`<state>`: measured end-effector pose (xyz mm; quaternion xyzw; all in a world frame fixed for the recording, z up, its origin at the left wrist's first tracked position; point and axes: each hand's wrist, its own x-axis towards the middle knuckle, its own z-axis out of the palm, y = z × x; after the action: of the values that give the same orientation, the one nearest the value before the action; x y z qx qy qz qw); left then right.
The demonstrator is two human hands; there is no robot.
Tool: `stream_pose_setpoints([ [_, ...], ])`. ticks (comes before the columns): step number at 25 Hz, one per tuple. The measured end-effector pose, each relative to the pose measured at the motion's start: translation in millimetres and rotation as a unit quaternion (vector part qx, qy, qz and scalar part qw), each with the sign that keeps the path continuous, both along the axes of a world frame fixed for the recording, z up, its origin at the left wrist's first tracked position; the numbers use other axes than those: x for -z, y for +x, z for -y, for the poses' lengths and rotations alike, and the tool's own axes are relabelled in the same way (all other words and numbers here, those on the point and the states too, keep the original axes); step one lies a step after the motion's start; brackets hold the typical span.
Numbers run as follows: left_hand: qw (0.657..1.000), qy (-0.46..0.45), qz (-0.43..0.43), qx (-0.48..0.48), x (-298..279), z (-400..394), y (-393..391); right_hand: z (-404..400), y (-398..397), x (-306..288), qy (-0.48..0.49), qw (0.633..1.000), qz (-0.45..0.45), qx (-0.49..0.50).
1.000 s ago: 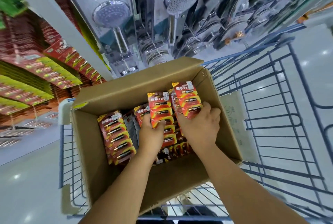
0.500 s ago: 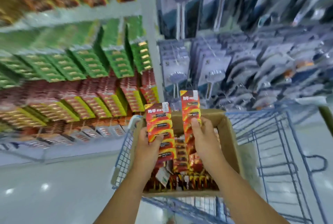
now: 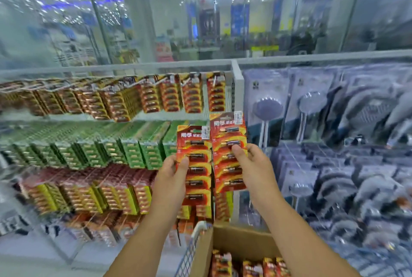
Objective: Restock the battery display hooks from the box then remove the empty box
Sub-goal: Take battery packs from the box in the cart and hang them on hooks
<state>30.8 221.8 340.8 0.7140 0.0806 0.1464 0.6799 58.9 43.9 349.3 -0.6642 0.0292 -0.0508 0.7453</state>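
My left hand (image 3: 171, 172) grips a red battery card pack (image 3: 196, 165) by its left edge, thumb on the front. My right hand (image 3: 252, 163) pinches a second red battery pack (image 3: 228, 140) held slightly higher, next to the first. Both packs are raised in front of the battery display hooks (image 3: 174, 96), below the top row of red packs. The cardboard box (image 3: 236, 241) sits low in the frame between my forearms, with more red packs inside.
Rows of green (image 3: 124, 149) and red-yellow battery packs (image 3: 93, 196) fill the hooks to the left. Packaged shower heads (image 3: 310, 107) hang on the right bay behind a white upright (image 3: 237, 89). A blue wire cart (image 3: 189, 252) carries the box.
Both hands lifted a battery pack each out of the box and raised them toward the display. My view tilted up from the box to the shelves.
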Motion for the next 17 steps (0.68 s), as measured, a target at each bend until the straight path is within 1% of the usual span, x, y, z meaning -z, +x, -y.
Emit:
stream_pose_setpoints([
  [5, 0.999, 0.005, 0.043, 0.004, -25, -38, 86, -56, 74, -29, 0.001, 0.999, 0.024, 0.039],
  [9, 0.999, -0.025, 0.046, 0.009, -37, -65, 163, -86, 136, -32, 0.009, 0.995, 0.013, 0.097],
  [11, 0.999, -0.015, 0.04, 0.019, -39, -75, 192, -93, 162, -31, 0.013, 0.992, 0.011, 0.124],
  [14, 0.998, 0.006, 0.041, 0.04, -35, -79, 221, -93, 184, -30, 0.021, 0.988, 0.008, 0.154],
  [17, 0.998, 0.024, 0.035, 0.052, -28, -79, 237, -92, 196, -23, 0.003, 0.985, -0.001, 0.175],
])
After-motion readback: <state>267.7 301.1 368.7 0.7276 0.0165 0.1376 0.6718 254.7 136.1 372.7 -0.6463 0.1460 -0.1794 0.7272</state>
